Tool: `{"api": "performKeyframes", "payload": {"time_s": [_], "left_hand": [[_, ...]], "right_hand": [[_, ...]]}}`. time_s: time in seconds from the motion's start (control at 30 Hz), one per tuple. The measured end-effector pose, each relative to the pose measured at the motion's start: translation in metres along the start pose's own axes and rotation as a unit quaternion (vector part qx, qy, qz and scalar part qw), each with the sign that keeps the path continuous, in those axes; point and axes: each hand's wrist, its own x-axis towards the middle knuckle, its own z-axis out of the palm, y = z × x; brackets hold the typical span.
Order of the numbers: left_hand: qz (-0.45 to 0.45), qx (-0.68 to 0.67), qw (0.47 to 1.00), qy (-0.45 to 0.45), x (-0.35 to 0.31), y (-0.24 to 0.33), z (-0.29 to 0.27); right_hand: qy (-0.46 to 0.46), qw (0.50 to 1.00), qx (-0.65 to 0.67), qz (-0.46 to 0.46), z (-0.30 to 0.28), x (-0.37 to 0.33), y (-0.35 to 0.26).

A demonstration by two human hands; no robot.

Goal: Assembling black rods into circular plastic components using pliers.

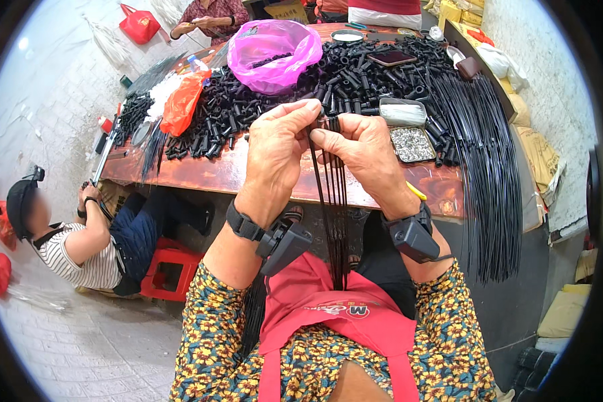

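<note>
My left hand (278,147) is closed in a pinch around the upper end of a thin black strand, close to a small dark piece at the fingertips. Beside it, my right hand (362,151) grips several long thin black strands (338,208), which hang down to my red apron (335,308). The fingertips of both hands nearly meet above the table's front edge; the exact join between them is partly hidden by the fingers. A black device is strapped to each wrist. Behind the hands lies a large heap of short black tubes (355,80).
Right of the heap, long black strands (489,174) drape over the edge of the reddish table (241,171). A tin of small metal bits (412,144), a clear box (403,112), a phone (392,58) and a pink bag (275,57) stand around. Co-workers sit left (80,248) and far (211,20).
</note>
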Motion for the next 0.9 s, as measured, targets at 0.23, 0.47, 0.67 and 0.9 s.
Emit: {"api": "performKeyframes", "payload": {"time_s": [0.23,0.47,0.67,0.9], "left_hand": [[0.003,0.004,1.000,-0.014,-0.002,-0.001,0.000],[-0.033,0.039,0.998,-0.048,0.002,0.008,-0.006],[-0.043,0.079,0.994,-0.059,0.000,0.013,-0.006],[-0.020,0.066,0.990,-0.122,-0.007,0.007,-0.015]], "right_hand": [[0.015,0.998,-0.062,-0.004,-0.003,0.001,-0.002],[-0.003,0.995,-0.098,-0.002,-0.008,0.003,-0.003],[0.007,0.994,-0.105,0.025,-0.005,0.000,-0.008],[-0.010,0.997,-0.070,0.030,-0.010,0.001,-0.004]]}}
